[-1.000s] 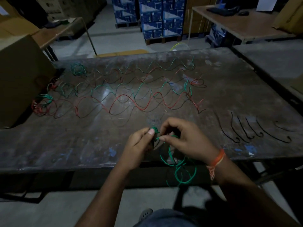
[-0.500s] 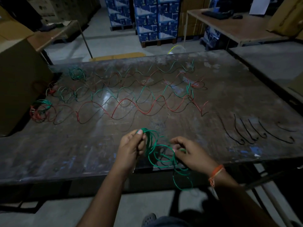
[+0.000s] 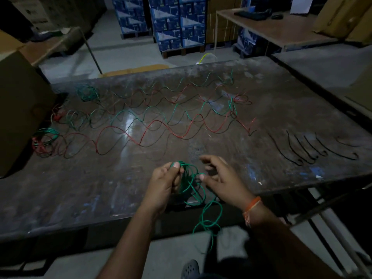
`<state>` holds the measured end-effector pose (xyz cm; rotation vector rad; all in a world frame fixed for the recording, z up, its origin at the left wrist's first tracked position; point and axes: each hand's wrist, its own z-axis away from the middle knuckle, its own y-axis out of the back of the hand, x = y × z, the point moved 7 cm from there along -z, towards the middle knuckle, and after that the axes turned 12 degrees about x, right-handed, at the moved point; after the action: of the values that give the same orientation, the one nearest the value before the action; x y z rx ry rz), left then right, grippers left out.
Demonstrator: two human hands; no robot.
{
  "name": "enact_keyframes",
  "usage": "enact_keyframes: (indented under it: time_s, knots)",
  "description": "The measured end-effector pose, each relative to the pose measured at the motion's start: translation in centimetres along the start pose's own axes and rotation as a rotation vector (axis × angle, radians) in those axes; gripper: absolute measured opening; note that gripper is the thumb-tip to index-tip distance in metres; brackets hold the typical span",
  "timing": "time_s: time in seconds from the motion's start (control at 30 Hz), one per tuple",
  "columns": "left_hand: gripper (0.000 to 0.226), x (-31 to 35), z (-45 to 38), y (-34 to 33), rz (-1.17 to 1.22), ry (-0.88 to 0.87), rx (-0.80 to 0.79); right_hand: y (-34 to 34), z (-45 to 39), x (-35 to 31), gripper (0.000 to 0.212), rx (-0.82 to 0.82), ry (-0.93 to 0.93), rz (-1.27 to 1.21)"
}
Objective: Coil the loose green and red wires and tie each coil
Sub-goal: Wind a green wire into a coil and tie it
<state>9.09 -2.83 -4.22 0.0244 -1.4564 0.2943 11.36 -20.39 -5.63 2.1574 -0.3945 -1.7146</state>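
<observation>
Coiling green wire | left hand pinches coil top | right hand released, fingers spread | feed tail in even loops, keep pinch firm

Both forearms are extended forward from the lower edge of the view. The left hand is held thumb-up, its thumb and curled fingers pinched together at the top. The right hand is held just beside it, palm turned down, fingers loosely spread and slightly bent, thumb pointed left.
</observation>
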Motion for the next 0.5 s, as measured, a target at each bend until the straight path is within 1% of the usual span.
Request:
enact_keyframes:
  time_s: [0.03, 0.1, 0.17, 0.23, 0.3, 0.4, 0.5]
  knots:
    - [0.028, 0.2, 0.2, -0.1, 0.007, -0.005, 0.000, -0.5, 0.1, -0.5, 0.031, -0.041, -0.025, -0.028]
    - [0.028, 0.7, 0.6, 0.6, 0.030, -0.022, 0.076, -1.3, 0.7, -0.7, 0.022, -0.111, -0.077, -0.103]
    - [0.029, 1.2, 0.8, 2.2, 0.065, -0.047, 0.203, -0.3, 1.2, -0.7, 0.021, -0.025, -0.099, -0.169]
    - [0.030, 1.2, 0.9, 4.3, 0.133, -0.058, 0.338, 1.6, 1.8, 0.6, 0.020, 0.121, -0.159, -0.249]
    - [0.030, 0.5, 1.2, 6.1, 0.227, -0.053, 0.462, 3.4, 2.7, 2.5, 0.023, 0.231, -0.215, -0.241]
    - [0.032, -0.9, 2.7, 6.9, 0.302, -0.045, 0.618, 5.4, 5.1, 5.8, 0.025, 0.308, -0.357, -0.291]
    - [0.034, -2.3, 4.9, 6.3, 0.350, -0.046, 0.730, 8.1, 8.9, 8.2, 0.022, 0.385, -0.463, -0.308]
